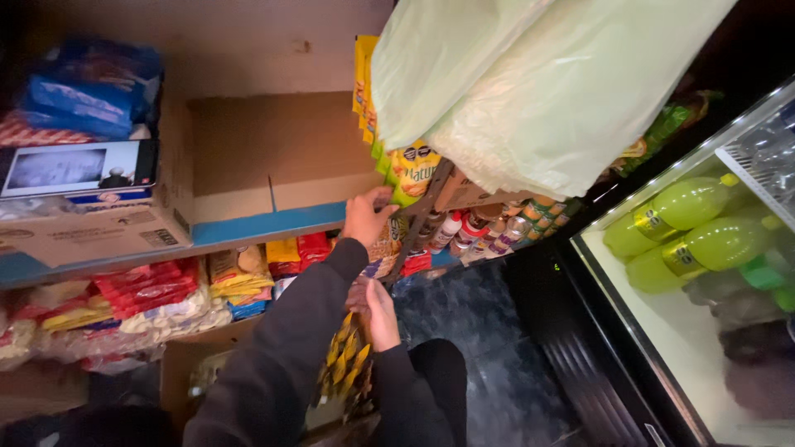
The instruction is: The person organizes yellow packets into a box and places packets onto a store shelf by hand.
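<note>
The head view looks down at two hands by a snack rack. The left hand (367, 217) reaches up, fingers pinched on a yellow snack bag (411, 171) hanging on the rack (424, 211). The right hand (379, 313) sits lower, closed around a bunch of yellow and black packets (344, 358). It is best to grip each bag by its top edge. Left of the left hand runs a blue shelf (248, 225), with red and yellow packs (149, 285) below it. Far right are green bottles (687, 223).
</note>
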